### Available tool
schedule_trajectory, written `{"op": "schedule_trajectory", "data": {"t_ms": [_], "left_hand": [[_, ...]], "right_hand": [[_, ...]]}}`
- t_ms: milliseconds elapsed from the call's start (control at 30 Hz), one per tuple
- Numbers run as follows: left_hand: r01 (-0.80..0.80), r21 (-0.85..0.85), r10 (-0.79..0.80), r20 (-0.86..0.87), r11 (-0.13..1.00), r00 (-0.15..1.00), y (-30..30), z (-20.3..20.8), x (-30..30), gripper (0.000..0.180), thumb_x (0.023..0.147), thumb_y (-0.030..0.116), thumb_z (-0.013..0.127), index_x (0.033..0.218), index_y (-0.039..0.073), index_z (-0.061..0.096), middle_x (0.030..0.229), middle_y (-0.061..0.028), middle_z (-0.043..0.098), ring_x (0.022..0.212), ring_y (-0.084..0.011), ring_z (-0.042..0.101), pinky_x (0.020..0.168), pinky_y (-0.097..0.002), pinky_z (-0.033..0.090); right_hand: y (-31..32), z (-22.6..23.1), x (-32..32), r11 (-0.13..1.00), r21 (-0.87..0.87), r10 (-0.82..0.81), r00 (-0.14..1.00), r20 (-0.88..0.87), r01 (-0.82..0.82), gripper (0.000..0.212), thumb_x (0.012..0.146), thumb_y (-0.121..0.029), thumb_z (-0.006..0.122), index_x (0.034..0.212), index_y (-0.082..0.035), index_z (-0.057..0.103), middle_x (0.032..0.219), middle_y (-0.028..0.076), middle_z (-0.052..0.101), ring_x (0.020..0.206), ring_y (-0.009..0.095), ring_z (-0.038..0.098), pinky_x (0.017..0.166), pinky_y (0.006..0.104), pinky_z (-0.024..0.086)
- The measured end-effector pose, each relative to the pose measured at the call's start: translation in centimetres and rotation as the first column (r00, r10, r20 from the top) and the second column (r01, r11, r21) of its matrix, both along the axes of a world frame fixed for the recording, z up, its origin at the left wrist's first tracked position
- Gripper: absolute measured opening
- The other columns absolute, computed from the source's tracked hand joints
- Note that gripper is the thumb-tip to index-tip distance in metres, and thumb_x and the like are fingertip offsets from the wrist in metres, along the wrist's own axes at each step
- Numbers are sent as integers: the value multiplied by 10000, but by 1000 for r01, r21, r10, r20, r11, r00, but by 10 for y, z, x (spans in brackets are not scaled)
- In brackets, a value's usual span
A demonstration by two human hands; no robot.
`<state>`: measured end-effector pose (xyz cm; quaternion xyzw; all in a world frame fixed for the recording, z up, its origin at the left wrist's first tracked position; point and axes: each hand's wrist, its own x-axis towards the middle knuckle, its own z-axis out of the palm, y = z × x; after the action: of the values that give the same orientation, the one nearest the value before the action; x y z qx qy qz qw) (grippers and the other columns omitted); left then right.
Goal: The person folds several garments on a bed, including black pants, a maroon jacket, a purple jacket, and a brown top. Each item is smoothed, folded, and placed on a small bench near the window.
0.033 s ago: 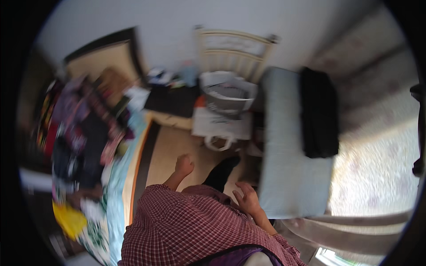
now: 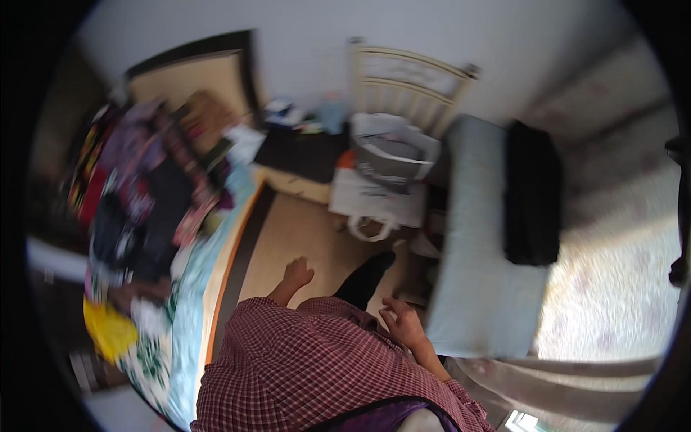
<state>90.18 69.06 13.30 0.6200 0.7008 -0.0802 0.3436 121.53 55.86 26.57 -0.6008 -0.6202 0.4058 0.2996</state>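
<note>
Hanging free, both empty: left hand [image 2: 297, 273] loosely curled, right hand [image 2: 403, 324] fingers spread beside pale blue mattress [image 2: 482, 273]. Risk: tripping on white handled bag [image 2: 378, 198] ahead.

Taking the pale blue mattress [image 2: 479, 245] as your landmark: just off its left edge, toward the far end, you have a white carrier bag [image 2: 378, 201] on the floor, squarish, with a loop handle hanging at its near side. Directly beyond that bag, still left of the mattress, a second bag [image 2: 394, 155] stands open, white and grey with a gaping mouth. Any print on either is too blurred to make out. You have no signs or screens in view.
</note>
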Motion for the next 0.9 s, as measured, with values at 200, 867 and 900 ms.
{"op": "schedule_trajectory", "data": {"t_ms": [200,867,900], "left_hand": [[-726,-152,710,-151,671,688,-273,-54,-223,342,782,172,609,1010,-82,635,1111,-281,603,1028,-376,599,792,-436,520],[-963,-231,974,145,-137,-173,-762,-75,-432,225,819,207,607,944,21,632,759,-106,665,592,-190,647,490,-325,517],[-969,-144,950,213,-201,-228,-777,-74,-440,225,820,199,604,948,16,630,751,-105,662,591,-188,646,484,-318,511]], "right_hand": [[-39,-3,-100,847,-174,520,851,78,-502,345,820,-233,656,1082,-11,615,958,180,662,833,307,661,733,377,527],[-165,-18,-599,138,-94,968,115,223,-986,326,833,-272,653,1017,-5,616,843,171,670,758,292,665,683,376,527],[-173,-18,-629,105,-98,967,79,242,-990,332,829,-278,653,1019,-9,616,839,172,668,765,295,664,687,380,525]]}}
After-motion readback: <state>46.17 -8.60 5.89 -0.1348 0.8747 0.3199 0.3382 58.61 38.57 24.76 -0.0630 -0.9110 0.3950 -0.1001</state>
